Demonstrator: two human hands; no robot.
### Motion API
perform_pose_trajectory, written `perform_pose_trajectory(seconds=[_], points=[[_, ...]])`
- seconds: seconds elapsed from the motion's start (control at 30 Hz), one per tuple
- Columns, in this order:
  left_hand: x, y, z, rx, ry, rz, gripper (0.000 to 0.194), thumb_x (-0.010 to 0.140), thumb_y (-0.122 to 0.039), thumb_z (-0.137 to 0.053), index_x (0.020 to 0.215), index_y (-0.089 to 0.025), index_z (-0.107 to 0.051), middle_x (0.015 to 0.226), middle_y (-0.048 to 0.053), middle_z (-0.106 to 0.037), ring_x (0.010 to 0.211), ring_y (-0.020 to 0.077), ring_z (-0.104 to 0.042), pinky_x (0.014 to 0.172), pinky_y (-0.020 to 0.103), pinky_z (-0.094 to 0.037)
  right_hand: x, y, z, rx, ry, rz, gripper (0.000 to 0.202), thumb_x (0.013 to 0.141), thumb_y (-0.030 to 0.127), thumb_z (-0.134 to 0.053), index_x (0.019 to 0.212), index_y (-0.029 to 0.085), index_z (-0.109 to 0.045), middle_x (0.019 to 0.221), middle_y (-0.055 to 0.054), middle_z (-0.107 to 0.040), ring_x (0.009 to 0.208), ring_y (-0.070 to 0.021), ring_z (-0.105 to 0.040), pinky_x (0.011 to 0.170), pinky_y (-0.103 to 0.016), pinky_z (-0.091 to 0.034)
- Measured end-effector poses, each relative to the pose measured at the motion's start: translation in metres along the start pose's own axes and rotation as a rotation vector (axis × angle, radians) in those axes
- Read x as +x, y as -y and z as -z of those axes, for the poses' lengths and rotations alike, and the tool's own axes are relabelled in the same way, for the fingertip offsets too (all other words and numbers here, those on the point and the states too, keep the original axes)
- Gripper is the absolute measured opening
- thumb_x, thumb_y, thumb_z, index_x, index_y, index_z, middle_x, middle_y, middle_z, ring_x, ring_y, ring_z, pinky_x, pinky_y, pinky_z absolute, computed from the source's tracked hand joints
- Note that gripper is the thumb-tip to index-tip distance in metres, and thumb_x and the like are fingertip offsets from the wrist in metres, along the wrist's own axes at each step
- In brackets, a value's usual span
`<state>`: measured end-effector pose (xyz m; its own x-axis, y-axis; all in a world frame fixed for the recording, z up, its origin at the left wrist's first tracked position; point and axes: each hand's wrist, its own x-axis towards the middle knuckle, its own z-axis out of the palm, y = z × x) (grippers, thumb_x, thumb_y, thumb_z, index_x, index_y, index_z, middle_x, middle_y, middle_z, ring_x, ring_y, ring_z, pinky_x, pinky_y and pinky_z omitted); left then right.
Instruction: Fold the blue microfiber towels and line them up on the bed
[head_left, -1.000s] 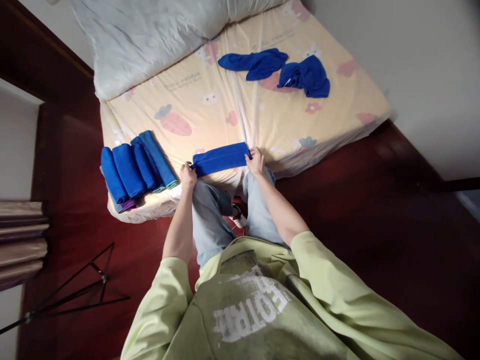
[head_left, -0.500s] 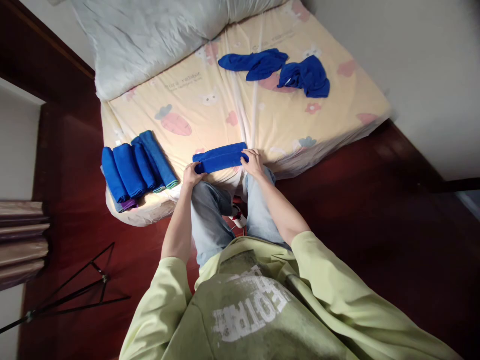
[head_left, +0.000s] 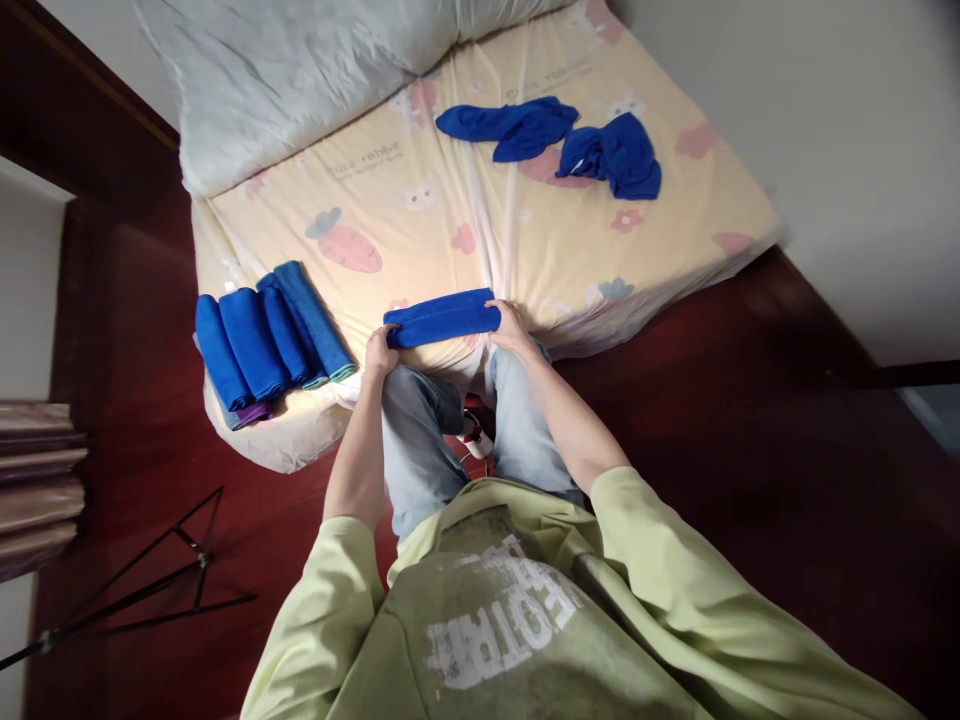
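A blue cloth (head_left: 441, 318), folded into a long flat strip, lies at the near edge of the bed in front of my knees. My left hand (head_left: 381, 352) grips its left end, thumb on top. At the right end, the fingers of my right hand (head_left: 510, 325) are closed on the cloth. Several rolled blue cloths (head_left: 259, 340) lie side by side at the bed's left corner, with a purple one (head_left: 253, 412) partly hidden beneath. Two crumpled blue cloths, one long (head_left: 510, 125) and one bunched (head_left: 615, 158), lie farther back.
The bed (head_left: 420, 235) has a yellow patterned sheet. A pale quilt (head_left: 300, 80) covers its far left part. A black tripod (head_left: 199, 560) stands on the dark red floor at left, near a curtain (head_left: 41, 490). Walls rise beyond the bed.
Both hands keep hold of the folded strip, which looks slightly flatter and straighter. My right fingers have shifted to its end edge. The view has turned slightly.
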<state>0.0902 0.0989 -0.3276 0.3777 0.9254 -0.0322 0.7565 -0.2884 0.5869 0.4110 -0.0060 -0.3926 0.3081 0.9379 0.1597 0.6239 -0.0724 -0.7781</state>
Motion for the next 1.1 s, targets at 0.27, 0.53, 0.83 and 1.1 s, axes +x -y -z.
perform_pose_trajectory(seconds=[0.27,0.53,0.83,1.1], points=[[0.005,0.018,-0.004,-0.194,-0.117,0.053,0.058,0.080,-0.011,-0.051,0.137,-0.017,-0.056,0.128,0.011,-0.071,0.118,0.0233,-0.068,0.106,0.036,-0.053,0.023,-0.021,-0.019,0.326,-0.157,-0.044,0.047,0.078,0.019,-0.070,0.125,0.015,-0.066,0.122,-0.013,-0.073,0.116,-0.0270,-0.070,0.109,-0.044,-0.055],[0.022,0.044,-0.028,-0.351,-0.279,0.150,0.045,0.098,-0.041,-0.058,0.137,-0.018,-0.051,0.113,0.011,-0.071,0.102,0.0202,-0.070,0.092,0.030,-0.056,0.047,-0.038,-0.038,0.306,-0.265,-0.102,0.059,0.095,0.068,-0.062,0.123,0.016,-0.063,0.101,-0.010,-0.070,0.103,-0.0269,-0.071,0.098,-0.046,-0.061],[0.035,0.049,-0.035,-0.362,-0.335,0.178,0.034,0.101,-0.044,-0.058,0.125,-0.020,-0.053,0.089,0.002,-0.069,0.082,0.0167,-0.066,0.082,0.027,-0.052,0.056,-0.041,-0.048,0.291,-0.356,-0.168,0.067,0.089,0.075,-0.064,0.119,0.016,-0.065,0.101,-0.010,-0.069,0.103,-0.0269,-0.072,0.094,-0.041,-0.062],[0.038,0.040,-0.027,0.032,-0.307,0.118,0.025,0.102,-0.031,-0.055,0.121,-0.017,-0.060,0.119,0.014,-0.066,0.115,0.0260,-0.061,0.103,0.038,-0.047,0.057,-0.022,-0.038,0.144,-0.391,-0.331,0.050,0.083,0.060,-0.077,0.102,0.017,-0.060,0.092,-0.006,-0.066,0.090,-0.0210,-0.067,0.090,-0.037,-0.058]])
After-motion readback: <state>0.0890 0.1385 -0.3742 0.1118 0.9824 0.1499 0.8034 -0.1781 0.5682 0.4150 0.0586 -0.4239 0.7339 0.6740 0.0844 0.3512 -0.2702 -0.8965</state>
